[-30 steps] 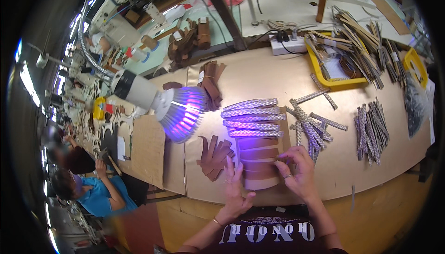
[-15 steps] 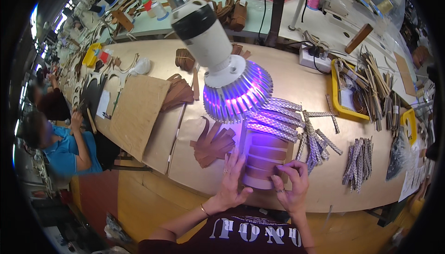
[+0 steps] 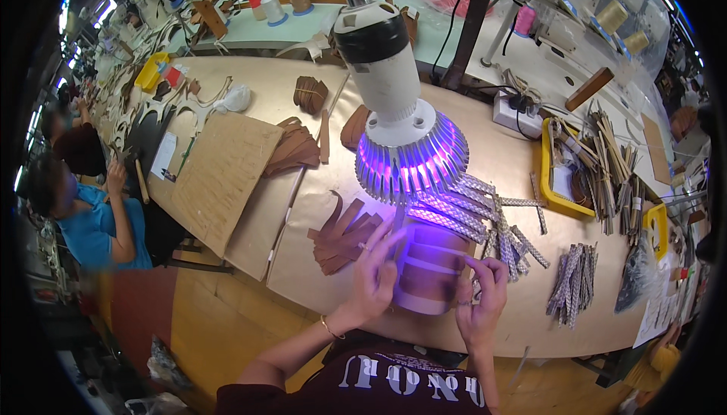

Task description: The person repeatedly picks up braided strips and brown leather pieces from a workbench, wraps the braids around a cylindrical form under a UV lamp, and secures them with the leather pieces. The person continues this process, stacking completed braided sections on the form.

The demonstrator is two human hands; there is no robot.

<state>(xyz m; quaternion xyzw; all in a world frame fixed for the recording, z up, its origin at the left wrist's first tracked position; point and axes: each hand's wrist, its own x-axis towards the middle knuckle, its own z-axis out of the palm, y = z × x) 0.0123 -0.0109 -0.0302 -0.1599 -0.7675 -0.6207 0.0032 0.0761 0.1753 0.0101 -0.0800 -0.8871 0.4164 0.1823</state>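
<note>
Under a lamp [image 3: 413, 154] glowing purple lies a pale board [image 3: 424, 306] with wide brown strips [image 3: 428, 282] across it. My left hand [image 3: 372, 277] is by the board's left edge, its fingers stretched upward and thumb apart; nothing shows in its grasp. At the opposite edge, my right hand [image 3: 483, 300] has its thumb and fingers pinched at the right end of a brown strip; the fingertips partly hide that end. Just beyond the board, braided pale strips [image 3: 454, 214] fan out to the right, partly behind the lamp.
Loose brown strips [image 3: 341, 237] lie left of the board. A brown panel [image 3: 219, 180] is farther left. At right are a bundle of braided strips [image 3: 573, 282] and a yellow tray [image 3: 547, 165]. A person in a blue shirt [image 3: 95, 226] sits at the left.
My left hand has tilted up, its fingers rising along the board's edge. My right hand's pinch has moved slightly up. The brown strips' spacing looks different, and the whole view has shifted a little.
</note>
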